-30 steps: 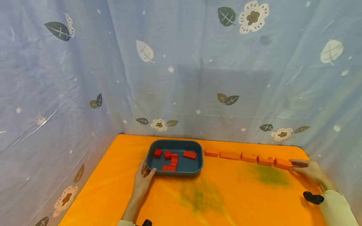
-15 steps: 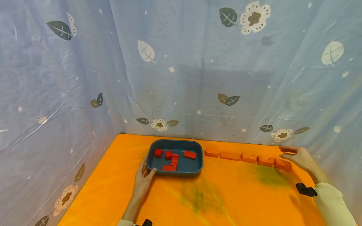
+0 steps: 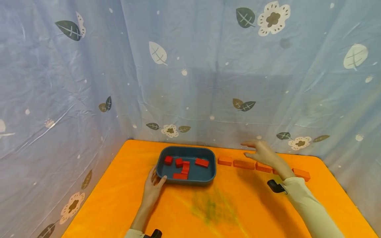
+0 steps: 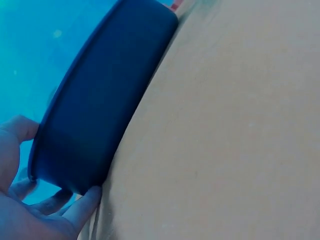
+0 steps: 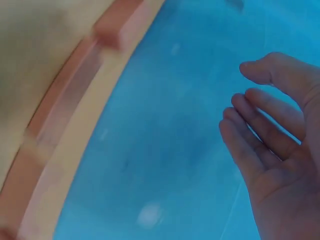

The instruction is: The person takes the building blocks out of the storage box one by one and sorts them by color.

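The dark blue tray (image 3: 210, 175) sits on the orange table (image 3: 226, 211) near its far edge, left of centre, close to the flower-printed blue curtain (image 3: 190, 72) that walls the table in; inside the tray lie several red blocks (image 3: 184, 165), scattered loosely, one at the left, a cluster in the middle and one tilted at the right; the left hand (image 3: 153, 188) lies on the table at the tray's near-left corner, fingers relaxed and nearly straight, fingertips and thumb touching the tray's outer wall, as the left wrist view confirms with the thumb (image 4: 82, 210) against the tray's base and the other fingers beside its corner; it does not curl round the rim; to the right of the tray a row of orange blocks (image 3: 244, 164) runs along the far edge of the table, end to end with small gaps, the nearest one just beside the tray and the last one (image 3: 301, 174) well to the right; the right hand (image 3: 262, 153) hovers above the middle of this row, fingers spread and stretched out toward the left, holding nothing; the right wrist view shows its palm (image 5: 280, 170) loose and unfolded, with the row below and apart from it; a pale sleeve (image 3: 309, 205) covers the right forearm.
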The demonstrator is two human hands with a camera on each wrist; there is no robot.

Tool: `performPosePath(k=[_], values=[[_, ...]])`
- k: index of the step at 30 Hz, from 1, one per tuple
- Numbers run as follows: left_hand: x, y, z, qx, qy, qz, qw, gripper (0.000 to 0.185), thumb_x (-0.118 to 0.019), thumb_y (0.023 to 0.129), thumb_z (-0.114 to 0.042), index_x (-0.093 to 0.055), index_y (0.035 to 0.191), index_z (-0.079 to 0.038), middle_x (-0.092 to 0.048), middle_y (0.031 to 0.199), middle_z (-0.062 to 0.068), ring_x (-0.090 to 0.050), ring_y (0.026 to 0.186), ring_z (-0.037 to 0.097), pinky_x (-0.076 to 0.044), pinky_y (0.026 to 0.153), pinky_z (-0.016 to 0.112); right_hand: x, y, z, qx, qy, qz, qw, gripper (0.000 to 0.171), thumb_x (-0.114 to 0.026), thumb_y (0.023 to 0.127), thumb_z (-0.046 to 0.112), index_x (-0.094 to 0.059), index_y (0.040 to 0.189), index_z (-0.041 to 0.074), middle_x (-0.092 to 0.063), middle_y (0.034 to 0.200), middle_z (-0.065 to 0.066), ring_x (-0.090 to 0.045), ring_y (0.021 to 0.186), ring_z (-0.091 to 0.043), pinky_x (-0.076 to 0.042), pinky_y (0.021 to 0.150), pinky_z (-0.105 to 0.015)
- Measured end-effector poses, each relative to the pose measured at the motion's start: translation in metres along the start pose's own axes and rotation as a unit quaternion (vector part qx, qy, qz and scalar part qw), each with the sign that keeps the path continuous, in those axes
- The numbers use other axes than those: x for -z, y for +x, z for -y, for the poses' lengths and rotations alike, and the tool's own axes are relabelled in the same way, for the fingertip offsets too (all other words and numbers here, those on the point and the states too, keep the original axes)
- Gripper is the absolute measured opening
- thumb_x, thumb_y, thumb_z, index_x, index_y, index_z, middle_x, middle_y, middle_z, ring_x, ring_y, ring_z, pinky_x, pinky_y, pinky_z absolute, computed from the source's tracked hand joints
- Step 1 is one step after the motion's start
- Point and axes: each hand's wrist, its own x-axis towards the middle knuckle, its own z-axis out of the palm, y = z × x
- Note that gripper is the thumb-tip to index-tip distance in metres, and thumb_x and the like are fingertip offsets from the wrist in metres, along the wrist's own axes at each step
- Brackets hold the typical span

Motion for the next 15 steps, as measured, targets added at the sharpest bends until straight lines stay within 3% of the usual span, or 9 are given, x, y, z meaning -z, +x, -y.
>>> performPosePath(k=[9, 15], values=[[0.001, 0.003, -0.001, -0.003, -0.003, -0.001, 1.0, 0.072, -0.066, 0.095, -0.013, -0.026, 0.155, -0.008, -0.029, 0.156, 0.021, -0.03, 0.14, 0.044, -0.032, 0.112, 0.057, -0.064, 0.05, 0.057, 0.021, 0.008, 0.021, 1.0, 0.039, -0.08, 0.081, 0.01, -0.068, 0.114, -0.007, -0.068, 0.112, -0.022, -0.067, 0.096, -0.039, -0.057, 0.082, -0.046], [0.0, 0.0, 0.0, 0.004, 0.001, -0.001, 1.0, 0.072, -0.066, 0.095, -0.013, -0.026, 0.155, -0.007, -0.029, 0.155, 0.024, -0.027, 0.141, 0.045, -0.033, 0.111, 0.057, -0.114, 0.069, 0.076, -0.014, -0.033, 0.101, 0.994, 0.037, -0.076, 0.084, 0.006, -0.066, 0.116, -0.01, -0.065, 0.116, -0.022, -0.064, 0.104, -0.036, -0.055, 0.088, -0.041]])
